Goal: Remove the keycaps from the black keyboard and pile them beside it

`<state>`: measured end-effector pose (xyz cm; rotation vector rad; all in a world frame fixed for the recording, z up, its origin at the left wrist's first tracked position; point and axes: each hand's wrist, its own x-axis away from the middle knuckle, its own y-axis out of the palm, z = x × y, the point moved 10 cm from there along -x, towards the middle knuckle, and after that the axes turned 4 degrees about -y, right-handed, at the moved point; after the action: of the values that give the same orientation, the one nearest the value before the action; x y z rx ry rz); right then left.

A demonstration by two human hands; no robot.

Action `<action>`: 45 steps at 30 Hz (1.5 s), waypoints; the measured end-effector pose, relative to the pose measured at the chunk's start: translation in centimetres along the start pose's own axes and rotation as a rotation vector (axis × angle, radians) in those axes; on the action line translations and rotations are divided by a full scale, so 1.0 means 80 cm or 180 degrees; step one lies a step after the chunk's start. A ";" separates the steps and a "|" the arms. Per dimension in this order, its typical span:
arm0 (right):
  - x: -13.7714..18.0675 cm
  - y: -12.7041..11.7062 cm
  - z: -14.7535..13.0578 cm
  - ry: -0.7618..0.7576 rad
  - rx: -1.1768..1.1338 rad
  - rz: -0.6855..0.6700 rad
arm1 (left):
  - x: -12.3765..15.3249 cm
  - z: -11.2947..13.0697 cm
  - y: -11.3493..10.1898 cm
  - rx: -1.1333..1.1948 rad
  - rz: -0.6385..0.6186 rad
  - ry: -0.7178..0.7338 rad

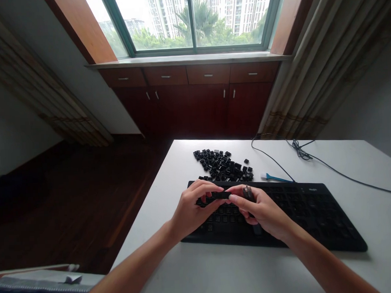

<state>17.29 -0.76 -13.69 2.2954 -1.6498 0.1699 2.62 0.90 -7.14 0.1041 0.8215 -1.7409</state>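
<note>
A black keyboard (307,211) lies on the white table (219,274), with many of its keycaps off. My left hand (193,208) and my right hand (260,210) meet over its left part. Together they pinch a long black keycap (220,195) by its two ends, fingers closed on it. My right hand also holds a small dark tool (247,191) against its fingers; what it is I cannot make out. A heap of loose black keycaps (223,166) lies on the table just behind the keyboard.
A small blue brush (275,178) lies by the keyboard's back edge. The black cable (327,167) runs across the table's far right. Beyond stand dark wood cabinets (197,99) under a window, curtains at both sides, and a wooden floor to the left.
</note>
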 end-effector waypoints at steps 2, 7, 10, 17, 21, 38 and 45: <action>0.000 0.001 -0.002 -0.0037 -0.0028 0.0019 | 0.001 0.000 -0.001 -0.0051 0.0005 0.0009; -0.005 0.004 -0.004 -0.0186 -0.0140 -0.0031 | 0.001 -0.004 -0.001 -0.0288 -0.0057 0.0084; -0.008 -0.001 -0.007 -0.0255 -0.0018 0.0033 | 0.000 -0.005 0.001 -0.0316 -0.0107 0.0146; 0.034 -0.009 -0.067 -0.1099 0.1574 0.0282 | -0.006 0.012 0.012 -0.0348 -0.0140 0.0206; 0.068 -0.031 -0.083 -0.1307 0.2189 0.0413 | -0.014 0.044 0.051 -0.0091 -0.0542 0.0378; 0.116 -0.151 -0.062 -0.2048 0.3853 0.0481 | 0.014 0.054 0.094 -0.0802 -0.1373 0.1505; 0.082 -0.153 -0.070 -0.1712 0.3674 -0.0146 | 0.011 0.047 0.098 -0.0711 -0.1429 0.1268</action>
<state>31.40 -1.40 -8.78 3.4440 -2.0663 0.7007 10.45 -2.79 -8.36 0.1254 1.4107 -2.0635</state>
